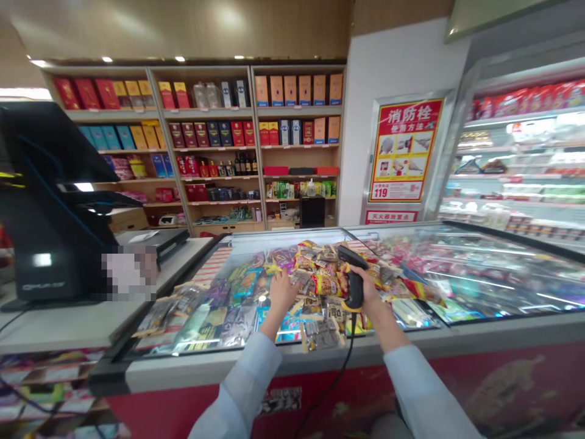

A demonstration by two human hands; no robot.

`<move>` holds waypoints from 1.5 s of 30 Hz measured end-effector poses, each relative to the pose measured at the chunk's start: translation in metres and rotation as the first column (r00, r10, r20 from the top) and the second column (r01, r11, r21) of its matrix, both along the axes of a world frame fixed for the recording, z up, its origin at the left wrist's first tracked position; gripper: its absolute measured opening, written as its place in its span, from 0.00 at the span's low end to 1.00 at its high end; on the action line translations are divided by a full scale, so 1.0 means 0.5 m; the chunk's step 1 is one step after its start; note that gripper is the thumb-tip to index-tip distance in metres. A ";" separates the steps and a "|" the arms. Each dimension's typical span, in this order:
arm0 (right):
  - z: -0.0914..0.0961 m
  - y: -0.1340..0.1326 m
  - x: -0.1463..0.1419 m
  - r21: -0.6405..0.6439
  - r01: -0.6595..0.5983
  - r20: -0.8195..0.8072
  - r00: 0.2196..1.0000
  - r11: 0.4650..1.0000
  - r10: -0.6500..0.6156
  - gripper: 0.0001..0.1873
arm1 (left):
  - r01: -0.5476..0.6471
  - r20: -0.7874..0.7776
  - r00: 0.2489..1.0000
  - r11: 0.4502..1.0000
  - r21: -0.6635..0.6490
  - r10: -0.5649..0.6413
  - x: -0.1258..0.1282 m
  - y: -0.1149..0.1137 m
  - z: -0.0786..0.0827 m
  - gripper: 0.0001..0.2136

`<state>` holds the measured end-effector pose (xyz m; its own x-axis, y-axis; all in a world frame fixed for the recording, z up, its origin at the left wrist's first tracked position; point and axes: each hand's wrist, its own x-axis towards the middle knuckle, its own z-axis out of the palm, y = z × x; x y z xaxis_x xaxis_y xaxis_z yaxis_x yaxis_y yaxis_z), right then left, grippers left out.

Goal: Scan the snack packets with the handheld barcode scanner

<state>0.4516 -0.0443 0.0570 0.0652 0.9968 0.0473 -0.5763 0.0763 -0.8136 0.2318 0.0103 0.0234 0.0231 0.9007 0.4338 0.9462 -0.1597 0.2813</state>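
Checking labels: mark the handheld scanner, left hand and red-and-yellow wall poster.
Handheld scanner [355,286], head view: on its black handle.
Left hand [283,291], head view: on the back of the hand.
Wall poster [401,155], head view: on its yellow picture panel.

A chest freezer [183,371] stands before you, its glass top [478,281] strewn with snack packets [320,291].
Its pale rim and red front panel [159,408] face you; on the glass you have red-and-yellow packets [325,284] heaped near the middle, dark packets with tan ends [322,335] in front of them by the rim, and more dark packets [159,314] at the left end. Further goods [411,250] show through the glass to your right; left of the heap, you cannot tell which packets lie on top and which beneath.
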 end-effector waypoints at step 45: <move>-0.087 0.022 0.053 -0.053 -0.148 0.014 0.989 0.988 0.149 0.12 | 0.216 0.277 0.848 0.773 0.597 -0.451 0.036 0.046 -0.013 0.19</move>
